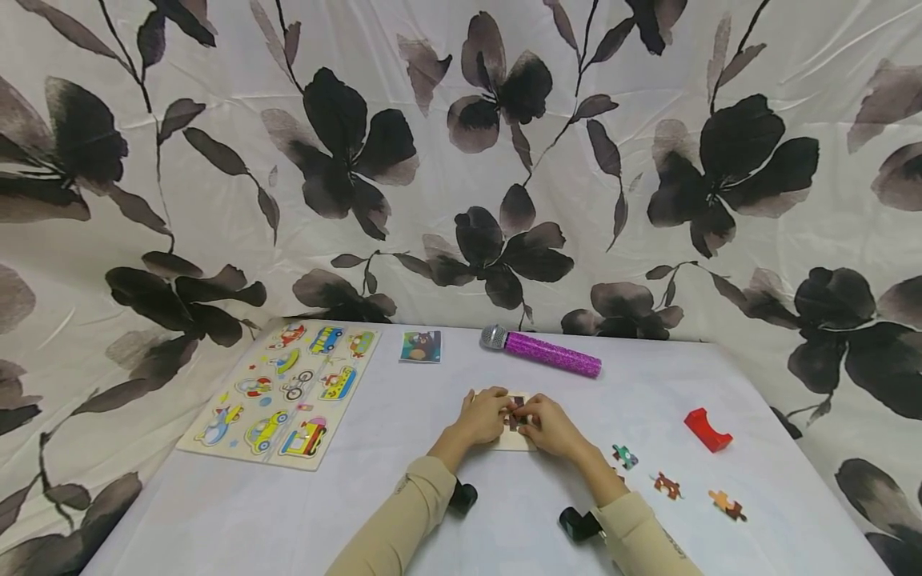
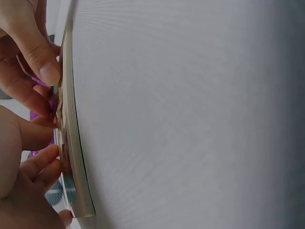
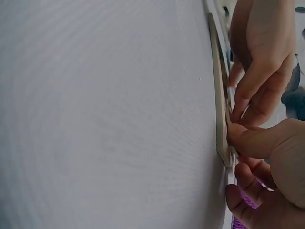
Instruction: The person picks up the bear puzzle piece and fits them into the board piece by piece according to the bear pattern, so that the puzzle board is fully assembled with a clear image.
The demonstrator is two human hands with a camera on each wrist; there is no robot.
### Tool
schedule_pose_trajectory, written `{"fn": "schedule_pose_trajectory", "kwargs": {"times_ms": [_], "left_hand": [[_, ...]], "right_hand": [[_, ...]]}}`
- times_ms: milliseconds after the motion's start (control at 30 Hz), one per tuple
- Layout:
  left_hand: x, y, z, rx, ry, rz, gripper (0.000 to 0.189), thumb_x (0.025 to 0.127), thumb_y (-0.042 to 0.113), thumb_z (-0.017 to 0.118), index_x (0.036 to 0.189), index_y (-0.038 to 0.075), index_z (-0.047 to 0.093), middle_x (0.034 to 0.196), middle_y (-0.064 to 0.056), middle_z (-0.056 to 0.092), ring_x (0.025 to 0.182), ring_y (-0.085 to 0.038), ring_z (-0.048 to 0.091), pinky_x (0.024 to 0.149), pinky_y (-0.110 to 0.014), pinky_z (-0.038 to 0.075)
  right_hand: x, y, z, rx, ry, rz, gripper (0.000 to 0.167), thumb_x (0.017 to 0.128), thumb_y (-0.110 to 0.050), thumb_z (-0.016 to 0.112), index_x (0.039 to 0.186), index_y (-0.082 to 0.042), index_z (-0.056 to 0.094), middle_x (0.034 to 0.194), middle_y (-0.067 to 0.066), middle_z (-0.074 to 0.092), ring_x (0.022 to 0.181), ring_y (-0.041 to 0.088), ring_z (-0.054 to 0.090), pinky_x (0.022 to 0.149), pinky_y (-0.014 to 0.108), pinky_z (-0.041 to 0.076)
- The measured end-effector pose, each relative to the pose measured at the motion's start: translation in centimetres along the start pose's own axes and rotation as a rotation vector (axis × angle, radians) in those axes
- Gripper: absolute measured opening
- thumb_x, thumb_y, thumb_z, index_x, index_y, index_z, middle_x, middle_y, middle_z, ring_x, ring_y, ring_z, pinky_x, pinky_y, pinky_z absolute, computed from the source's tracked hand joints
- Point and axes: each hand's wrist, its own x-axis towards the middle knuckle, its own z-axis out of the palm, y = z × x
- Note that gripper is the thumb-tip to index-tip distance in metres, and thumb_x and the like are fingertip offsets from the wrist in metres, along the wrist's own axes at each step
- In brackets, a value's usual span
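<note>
A small wooden jigsaw board point(image 1: 510, 442) is being held flat on the white-covered table point(image 1: 403, 416), directly under the fingertips of both hands. A dark brown jigsaw piece point(image 1: 515, 421) is being pinched between the thumb and forefinger of the right hand point(image 1: 553, 426), over the board's picture area. The left hand point(image 1: 481, 420) is being rested at the board's left side, its fingers bent and its tips brought close to the right fingertips; whether anything is being gripped by it cannot be told, since the contact is being hidden by the fingers themselves.

To the right of the right fingers and nearer the person, a green jigsaw piece point(image 1: 624, 457), a brown jigsaw piece point(image 1: 667, 486) and an orange-and-brown jigsaw piece point(image 1: 727, 506) are lying apart from one another. Farther right of those fingers, a red arch-shaped block point(image 1: 704, 434) is sitting. Beyond both sets of fingers, a glittery purple microphone point(image 1: 547, 352) is lying aslant, its silver head pointing left. Beyond and left of the left fingers, a small picture card point(image 1: 421, 347) is lying, and farther left a vehicle peg-puzzle board point(image 1: 333, 410) is being displayed face up.
</note>
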Motion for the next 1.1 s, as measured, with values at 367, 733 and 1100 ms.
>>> {"fn": "schedule_pose_trajectory", "kwargs": {"times_ms": [367, 733, 1100], "left_hand": [[-0.12, 0.14, -0.37, 0.003, -0.008, 0.011, 0.018, 0.091, 0.011, 0.054, 0.104, 0.013, 0.067, 0.133, -0.008, 0.053, 0.124, -0.029, 0.048, 0.105, -0.062, 0.027], [-0.09, 0.05, -0.17, 0.006, -0.018, 0.014, 0.021, 0.092, 0.012, 0.054, 0.108, 0.015, 0.068, 0.134, -0.008, 0.051, 0.125, -0.029, 0.047, 0.106, -0.062, 0.026], [-0.18, -0.07, -0.2, -0.014, -0.032, 0.017, 0.025, 0.092, 0.02, 0.054, 0.112, 0.014, 0.068, 0.136, -0.01, 0.05, 0.126, -0.031, 0.046, 0.108, -0.061, 0.024]], "right_hand": [[0.34, -0.19, 0.02, -0.153, 0.001, -0.078, 0.019, 0.076, -0.001, 0.072, 0.095, 0.002, 0.072, 0.094, 0.01, 0.06, 0.089, 0.026, 0.056, 0.081, 0.042, 0.045], [0.3, 0.12, -0.7, -0.08, -0.078, -0.071, 0.021, 0.08, 0.0, 0.068, 0.101, 0.003, 0.071, 0.093, 0.011, 0.064, 0.089, 0.027, 0.059, 0.083, 0.044, 0.048], [0.04, 0.32, -0.5, -0.049, -0.053, -0.022, 0.021, 0.078, -0.002, 0.071, 0.099, 0.002, 0.071, 0.092, 0.011, 0.067, 0.089, 0.027, 0.062, 0.082, 0.042, 0.05]]}}
